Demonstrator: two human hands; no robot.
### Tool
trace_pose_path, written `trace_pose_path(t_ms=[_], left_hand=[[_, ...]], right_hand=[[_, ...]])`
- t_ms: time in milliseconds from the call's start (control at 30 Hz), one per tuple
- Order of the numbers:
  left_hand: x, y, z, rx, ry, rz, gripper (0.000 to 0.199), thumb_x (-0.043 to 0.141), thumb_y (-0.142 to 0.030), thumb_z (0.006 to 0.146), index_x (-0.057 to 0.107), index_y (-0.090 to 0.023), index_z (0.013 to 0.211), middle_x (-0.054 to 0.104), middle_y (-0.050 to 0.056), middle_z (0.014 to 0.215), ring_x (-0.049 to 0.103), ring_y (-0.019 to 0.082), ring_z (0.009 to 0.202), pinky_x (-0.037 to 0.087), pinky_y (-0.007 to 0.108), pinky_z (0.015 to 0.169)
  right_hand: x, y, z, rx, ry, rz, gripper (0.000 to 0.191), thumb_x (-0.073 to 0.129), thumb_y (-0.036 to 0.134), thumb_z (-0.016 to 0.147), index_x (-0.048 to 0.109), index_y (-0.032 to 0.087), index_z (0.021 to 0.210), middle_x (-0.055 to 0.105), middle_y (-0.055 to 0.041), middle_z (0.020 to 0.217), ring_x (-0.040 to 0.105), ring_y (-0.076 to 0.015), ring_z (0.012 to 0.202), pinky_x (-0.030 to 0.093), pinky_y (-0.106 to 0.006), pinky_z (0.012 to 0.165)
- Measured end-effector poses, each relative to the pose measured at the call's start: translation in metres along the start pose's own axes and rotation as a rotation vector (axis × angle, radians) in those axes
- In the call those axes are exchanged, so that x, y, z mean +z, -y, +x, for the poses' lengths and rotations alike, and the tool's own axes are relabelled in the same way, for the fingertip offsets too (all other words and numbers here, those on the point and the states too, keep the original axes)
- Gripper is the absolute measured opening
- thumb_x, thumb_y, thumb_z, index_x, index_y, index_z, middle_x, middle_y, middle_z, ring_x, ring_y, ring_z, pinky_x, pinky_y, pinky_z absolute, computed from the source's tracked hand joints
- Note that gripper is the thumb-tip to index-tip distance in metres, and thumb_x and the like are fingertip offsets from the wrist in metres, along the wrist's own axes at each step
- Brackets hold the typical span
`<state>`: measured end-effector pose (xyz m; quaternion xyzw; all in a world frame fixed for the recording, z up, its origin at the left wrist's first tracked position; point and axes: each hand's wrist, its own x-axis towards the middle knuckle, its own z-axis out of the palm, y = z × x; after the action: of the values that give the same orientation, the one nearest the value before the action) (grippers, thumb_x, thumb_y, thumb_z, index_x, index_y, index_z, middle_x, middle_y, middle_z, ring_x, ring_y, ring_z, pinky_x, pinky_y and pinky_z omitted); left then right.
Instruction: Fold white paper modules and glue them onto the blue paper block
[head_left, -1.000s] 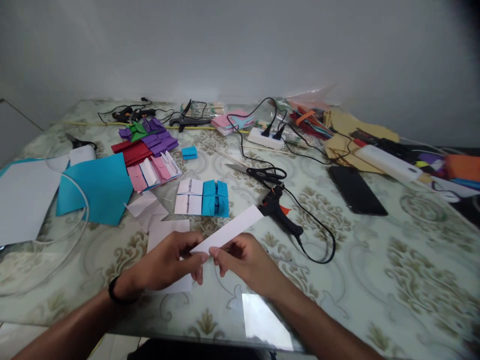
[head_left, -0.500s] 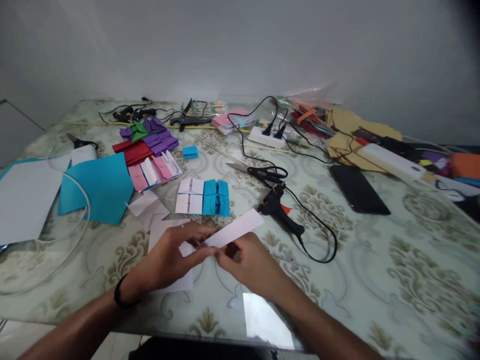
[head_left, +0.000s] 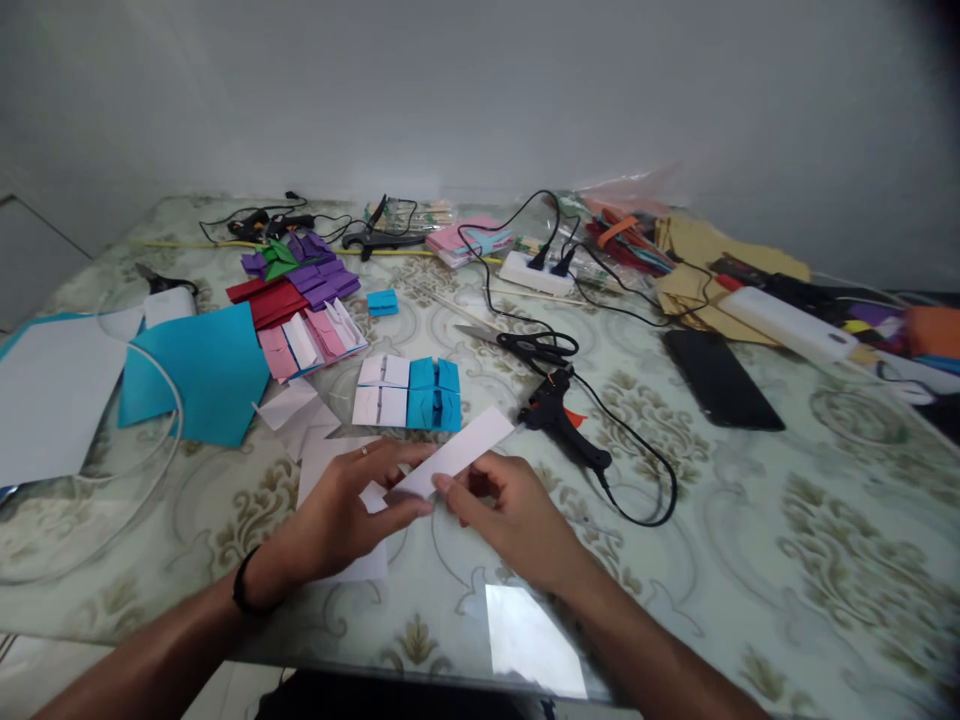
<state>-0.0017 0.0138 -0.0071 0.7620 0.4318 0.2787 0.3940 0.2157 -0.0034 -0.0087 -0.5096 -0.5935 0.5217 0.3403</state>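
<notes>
A narrow white paper strip [head_left: 465, 450] slants up to the right between my hands. My left hand [head_left: 352, 510], with a ring and a black wristband, grips its lower left end. The thumb of my right hand [head_left: 502, 510] presses on the strip's face, its fingers curled behind. Under my left hand lies a white sheet [head_left: 345, 560], partly covered. Just beyond sit folded white paper pieces [head_left: 381, 391] and folded blue ones [head_left: 433, 394], side by side. A black glue gun [head_left: 562, 420] lies right of the strip's tip.
Scissors [head_left: 525, 345], a power strip [head_left: 536, 272] with black cables and a phone [head_left: 721, 380] are to the right. Blue sheets [head_left: 199, 375], purple folded papers [head_left: 322, 283] and pink ones [head_left: 319, 335] lie left. A white cable [head_left: 176, 400] loops over the left side.
The strip has shifted slightly left and up, tilting more steeply. My right thumb has moved onto its face, and my left hand has barely moved.
</notes>
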Motion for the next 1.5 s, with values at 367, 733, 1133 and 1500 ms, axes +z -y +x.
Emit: trace_pose_path(t_ms=[367,733,1133,1500], left_hand=[[-0.003,-0.001,0.001,-0.135,0.084,-0.246,0.032,0.072,-0.03,0.094,0.073,-0.022,0.126,0.08,0.006,0.117,0.075,0.019,0.093,0.059,0.029,0.083],[-0.006,-0.003,0.003,-0.203,0.19,-0.265,0.027,0.059,-0.037,0.101,0.072,-0.016,0.09,0.068,0.0,0.08,0.057,0.014,0.071,0.043,0.023,0.062],[-0.014,-0.012,0.002,-0.275,0.461,-0.354,0.03,0.058,-0.039,0.1,0.076,-0.015,0.105,0.066,0.001,0.079,0.051,0.013,0.065,0.038,0.022,0.057],[-0.018,-0.001,0.002,-0.307,0.249,-0.277,0.036,0.066,-0.048,0.097,0.066,-0.016,0.08,0.067,0.001,0.071,0.058,0.013,0.062,0.039,0.023,0.053]], right_hand=[[-0.004,0.005,0.003,-0.071,-0.049,-0.086,0.025,0.069,0.038,0.092,0.062,0.02,0.076,0.058,0.003,0.063,0.052,-0.0132,0.058,0.04,-0.025,0.052],[0.003,0.003,-0.001,0.044,0.061,0.082,0.032,0.065,0.044,0.093,0.057,0.02,0.074,0.055,0.0029,0.062,0.054,-0.0129,0.055,0.042,-0.026,0.052],[0.002,0.004,0.001,0.114,0.084,0.264,0.03,0.073,0.046,0.088,0.063,0.018,0.082,0.057,0.0037,0.064,0.053,-0.0108,0.054,0.044,-0.023,0.051],[-0.027,-0.003,0.006,-0.018,-0.15,0.234,0.034,0.074,0.046,0.091,0.062,0.02,0.074,0.054,0.0049,0.062,0.051,-0.0112,0.056,0.039,-0.024,0.053]])
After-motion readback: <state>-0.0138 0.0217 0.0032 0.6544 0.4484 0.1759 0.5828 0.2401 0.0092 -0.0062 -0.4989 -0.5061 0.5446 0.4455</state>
